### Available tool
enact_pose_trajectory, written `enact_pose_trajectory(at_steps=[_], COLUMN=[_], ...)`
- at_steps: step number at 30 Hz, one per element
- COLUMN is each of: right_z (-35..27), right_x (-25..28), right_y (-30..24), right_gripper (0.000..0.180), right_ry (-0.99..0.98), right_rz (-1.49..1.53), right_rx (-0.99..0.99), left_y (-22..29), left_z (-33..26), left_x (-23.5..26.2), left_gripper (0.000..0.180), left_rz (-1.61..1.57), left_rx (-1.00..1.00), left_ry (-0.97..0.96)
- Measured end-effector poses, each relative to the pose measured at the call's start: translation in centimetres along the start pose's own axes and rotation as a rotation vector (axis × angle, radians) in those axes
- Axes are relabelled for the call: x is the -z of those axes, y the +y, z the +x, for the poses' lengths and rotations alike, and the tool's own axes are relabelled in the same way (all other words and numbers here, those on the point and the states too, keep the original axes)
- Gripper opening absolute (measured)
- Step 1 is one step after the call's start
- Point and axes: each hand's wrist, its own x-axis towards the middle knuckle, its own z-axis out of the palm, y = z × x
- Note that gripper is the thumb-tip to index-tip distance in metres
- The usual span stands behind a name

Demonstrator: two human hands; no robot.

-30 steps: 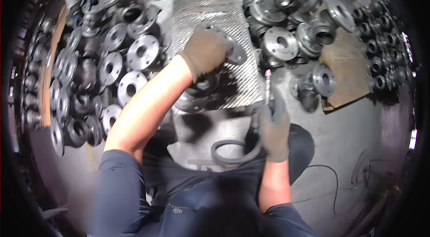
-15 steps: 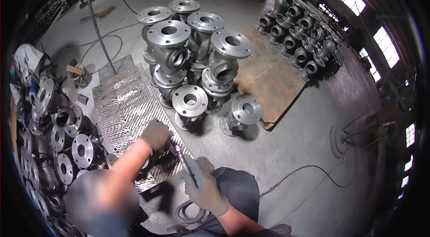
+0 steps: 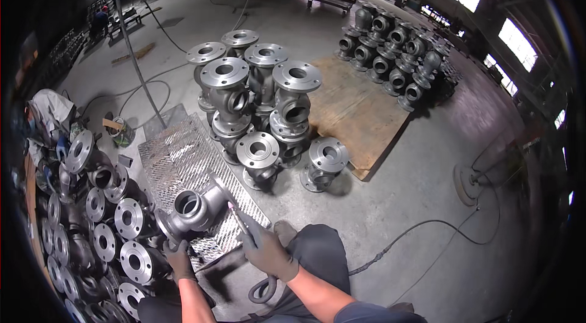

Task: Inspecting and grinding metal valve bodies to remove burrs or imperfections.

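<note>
A grey cast valve body (image 3: 205, 212) with flanged ends lies on its side over the metal grate (image 3: 177, 151), its round side opening facing up. My left hand (image 3: 178, 259), in a grey glove, is closed on the rim of its near-left flange; the fingertips are partly hidden. Gloved too, my right hand (image 3: 268, 254) is wrapped round a slim pen-like air grinder (image 3: 242, 223). The grinder's pink tip is close to the far-right flange; whether it touches cannot be made out.
Beyond the grate stand several valve bodies (image 3: 257, 151), some stacked. More are heaped at the left (image 3: 129, 219). Others stand at the far right behind a brown board (image 3: 348, 112). A black hose (image 3: 397, 242) runs over the floor. A can (image 3: 122, 134) stands left of the grate.
My left hand has moved from above the grate down to the near flange. The valve body, mostly hidden before, now shows tilted on the grate. My right hand keeps the grinder.
</note>
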Motion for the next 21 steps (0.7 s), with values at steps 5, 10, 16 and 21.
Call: enact_pose_trajectory(at_steps=[5, 10, 16, 21], right_z=[0.0, 0.8, 0.0, 0.0], right_x=[-0.3, -1.4, -3.4, -4.9], right_y=[0.9, 1.6, 1.9, 2.2], right_gripper=[0.060, 0.065, 0.062, 0.057], right_ry=[-0.002, -0.028, -0.064, -0.092], right_rz=[-0.158, -0.232, -0.258, -0.225], right_rx=[0.066, -0.026, -0.024, 0.131], left_y=[4.3, 9.5, 9.9, 4.5], left_z=[2.7, 3.4, 3.3, 1.2], left_x=[-2.0, -3.6, -2.3, 3.1], left_gripper=[0.104, 0.106, 0.101, 0.098], left_rz=[-0.013, -0.251, -0.318, 0.195], left_rx=[-0.200, -0.083, -0.165, -0.356], left_ry=[-0.091, -0.124, -0.306, 0.002])
